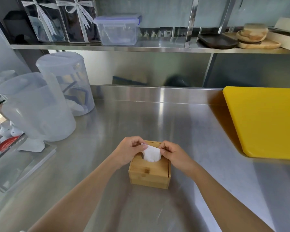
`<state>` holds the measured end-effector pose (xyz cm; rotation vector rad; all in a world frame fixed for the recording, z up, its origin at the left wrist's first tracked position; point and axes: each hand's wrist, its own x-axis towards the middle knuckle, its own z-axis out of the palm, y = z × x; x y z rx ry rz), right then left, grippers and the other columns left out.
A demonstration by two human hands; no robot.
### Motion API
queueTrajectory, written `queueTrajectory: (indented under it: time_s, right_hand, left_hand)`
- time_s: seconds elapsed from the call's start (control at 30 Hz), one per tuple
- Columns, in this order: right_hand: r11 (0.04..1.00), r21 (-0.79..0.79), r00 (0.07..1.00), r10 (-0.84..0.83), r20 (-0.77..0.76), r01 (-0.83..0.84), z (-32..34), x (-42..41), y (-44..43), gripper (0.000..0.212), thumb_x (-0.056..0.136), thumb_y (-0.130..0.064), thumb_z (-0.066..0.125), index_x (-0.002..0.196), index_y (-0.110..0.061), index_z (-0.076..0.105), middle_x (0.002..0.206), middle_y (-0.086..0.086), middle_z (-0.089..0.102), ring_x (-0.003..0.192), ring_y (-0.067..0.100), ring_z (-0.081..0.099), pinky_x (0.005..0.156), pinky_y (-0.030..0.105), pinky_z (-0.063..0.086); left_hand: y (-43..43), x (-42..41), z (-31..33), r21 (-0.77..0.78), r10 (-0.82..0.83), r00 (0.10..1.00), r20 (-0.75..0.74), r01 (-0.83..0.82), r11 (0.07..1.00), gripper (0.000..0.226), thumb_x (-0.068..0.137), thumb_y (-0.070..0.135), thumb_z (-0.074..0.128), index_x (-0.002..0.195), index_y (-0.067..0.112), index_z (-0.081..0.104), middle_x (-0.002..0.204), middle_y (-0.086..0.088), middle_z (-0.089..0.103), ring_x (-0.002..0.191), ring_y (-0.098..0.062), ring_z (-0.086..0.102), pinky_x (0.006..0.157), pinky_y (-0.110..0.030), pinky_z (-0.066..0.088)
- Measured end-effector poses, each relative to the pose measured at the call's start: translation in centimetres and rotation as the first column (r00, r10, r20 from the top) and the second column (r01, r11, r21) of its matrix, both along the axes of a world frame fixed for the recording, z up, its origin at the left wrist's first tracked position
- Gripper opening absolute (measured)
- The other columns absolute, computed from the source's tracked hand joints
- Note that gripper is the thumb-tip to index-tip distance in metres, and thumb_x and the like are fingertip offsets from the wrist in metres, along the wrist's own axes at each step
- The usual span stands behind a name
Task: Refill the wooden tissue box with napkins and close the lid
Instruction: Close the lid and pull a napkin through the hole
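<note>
- Wooden tissue box (149,171) on steel counter (182,128), directly under both hands, lid (150,167) apparently down.
- White napkin (151,154) poking up through lid slot, between the hands.
- Left hand (127,152) pinching napkin's left corner; right hand (173,154) pinching its right corner.
- Napkin likely light, soft, easily torn: best held gently by the corners.
- Box likely rigid, stable.
- Yellow cutting board (264,121) well right of right hand.

You are standing in a working kitchen: a steel counter (182,124) and steel shelf (141,47), plastic jugs (40,111), a yellow cutting board (264,121) at the counter's right edge.
</note>
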<state>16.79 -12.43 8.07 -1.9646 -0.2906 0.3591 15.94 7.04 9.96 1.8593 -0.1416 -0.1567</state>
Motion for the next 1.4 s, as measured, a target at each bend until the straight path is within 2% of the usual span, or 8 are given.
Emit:
queueTrajectory:
  time_s: [0.17,0.3,0.53,0.8,0.93,1.07,1.23,1.4]
  right_hand:
    - [1.0,0.008,1.0,-0.025,0.001,0.025,-0.3,0.0,0.2,0.027,0.093,-0.012,0.047,0.071,-0.026,0.055,0.078,0.005,0.052,0.075,0.016,0.043,0.073,0.032,0.034]
    - [0.999,-0.017,1.0,-0.028,-0.011,0.028,-0.6,0.1,0.2,0.03,0.093,-0.013,0.045,0.07,-0.03,0.054,0.08,-0.001,0.054,0.084,0.017,0.043,0.077,0.031,0.034]
    - [1.0,-0.022,1.0,-0.019,-0.014,0.018,-0.5,0.3,0.4,0.031,0.094,-0.013,0.044,0.07,-0.029,0.052,0.078,-0.004,0.052,0.087,0.016,0.041,0.074,0.027,0.032]
    - [0.998,0.052,0.999,0.038,-0.035,-0.036,0.4,0.7,-0.2,0.018,0.085,-0.013,0.051,0.071,-0.022,0.056,0.076,-0.001,0.053,0.078,0.015,0.045,0.075,0.033,0.034]
    - [0.999,-0.029,0.996,0.041,0.076,-0.039,0.5,0.4,-0.2,0.008,0.085,-0.012,0.064,0.078,-0.013,0.059,0.087,-0.007,0.049,0.078,0.008,0.047,0.073,0.016,0.037]
    - [0.997,0.065,0.996,-0.038,0.082,0.033,0.5,-0.1,-0.4,0.017,0.082,-0.005,0.067,0.071,-0.017,0.06,0.096,-0.004,0.05,0.079,0.002,0.049,0.073,0.005,0.037]
    - [0.989,0.133,0.996,-0.069,0.052,0.061,0.4,-0.6,-0.6,0.02,0.085,-0.001,0.061,0.072,-0.015,0.058,0.093,0.0,0.051,0.081,0.01,0.047,0.069,0.006,0.035]
    - [0.982,0.18,0.998,-0.067,0.009,0.064,0.1,-0.8,-0.5,0.014,0.087,-0.003,0.058,0.077,-0.012,0.059,0.09,-0.001,0.052,0.085,0.014,0.047,0.078,0.024,0.036]
  left_hand:
    - [0.2,0.1,-0.7,0.021,0.001,1.0,0.012,-0.001,1.0,0.017,0.091,0.015,0.056,0.074,0.017,0.06,0.068,0.002,0.059,0.064,-0.01,0.05,0.062,-0.023,0.039]
    - [0.3,0.0,-0.6,0.107,-0.12,0.993,-0.004,0.119,0.987,0.015,0.091,0.029,0.052,0.077,0.024,0.054,0.069,-0.003,0.052,0.064,-0.016,0.043,0.059,-0.03,0.034]
    - [0.4,0.1,-0.1,0.101,-0.065,0.998,-0.023,0.067,0.993,0.02,0.087,0.021,0.062,0.076,0.007,0.053,0.06,-0.002,0.051,0.057,-0.012,0.041,0.055,-0.023,0.033]
    - [0.4,-0.2,-0.4,0.084,-0.027,1.0,0.005,0.027,0.996,0.022,0.08,0.017,0.07,0.07,0.008,0.052,0.056,-0.002,0.042,0.057,-0.015,0.033,0.053,-0.021,0.029]
    - [0.8,0.0,-0.5,0.137,-0.002,1.0,0.008,0.001,0.991,0.018,0.076,0.014,0.073,0.066,0.011,0.058,0.064,0.003,0.051,0.062,-0.012,0.043,0.061,-0.025,0.037]
    - [1.1,0.0,-0.4,0.074,0.054,0.999,0.004,-0.054,0.996,0.017,0.076,0.007,0.073,0.063,0.011,0.063,0.08,0.0,0.06,0.072,-0.011,0.054,0.067,-0.019,0.044]
    - [1.5,0.0,-0.5,0.012,0.049,0.999,-0.018,-0.049,0.999,0.02,0.081,0.006,0.067,0.065,0.017,0.064,0.083,0.002,0.066,0.08,-0.011,0.06,0.075,-0.023,0.048]
    - [1.4,0.0,-0.6,-0.022,0.004,0.998,-0.064,-0.006,1.0,0.008,0.077,0.008,0.072,0.075,0.015,0.068,0.096,0.0,0.066,0.086,-0.012,0.062,0.079,-0.022,0.049]
